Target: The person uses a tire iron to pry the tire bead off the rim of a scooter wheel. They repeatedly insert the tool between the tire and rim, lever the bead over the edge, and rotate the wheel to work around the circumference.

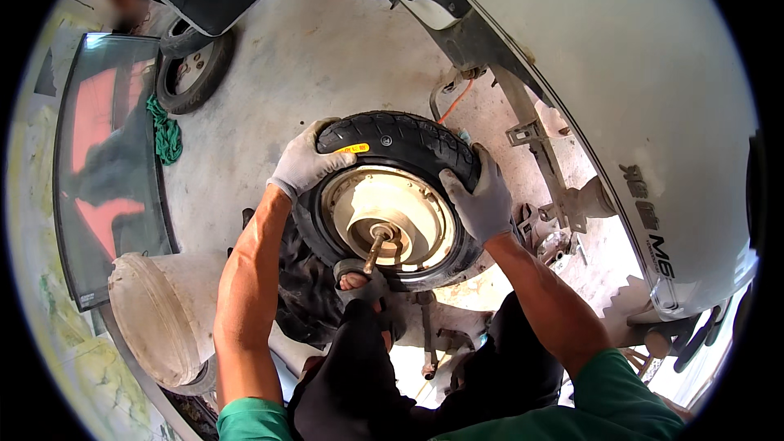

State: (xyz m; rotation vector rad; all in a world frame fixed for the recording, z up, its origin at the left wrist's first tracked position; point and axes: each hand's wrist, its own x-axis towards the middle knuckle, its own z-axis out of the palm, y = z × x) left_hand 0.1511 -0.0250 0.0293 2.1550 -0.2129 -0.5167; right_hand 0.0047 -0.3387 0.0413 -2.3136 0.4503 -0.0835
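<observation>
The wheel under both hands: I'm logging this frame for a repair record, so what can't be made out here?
All in the head view:
- Lower rim of the tyre: hidden behind the person's knee and a sandalled foot.
- Tread under the left hand and right hand: covered by the gloves.
- Scooter body: cut off by the picture's rim.
- Tools on the floor by the frame bracket: too small to identify.
- Top left corner: blurred.

Both gloved hands, left (304, 165) and right (483, 200), gripping

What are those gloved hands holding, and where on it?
Both hands hold a scooter wheel by its black tyre: the left hand on the upper left edge, the right hand on the right side.
</observation>
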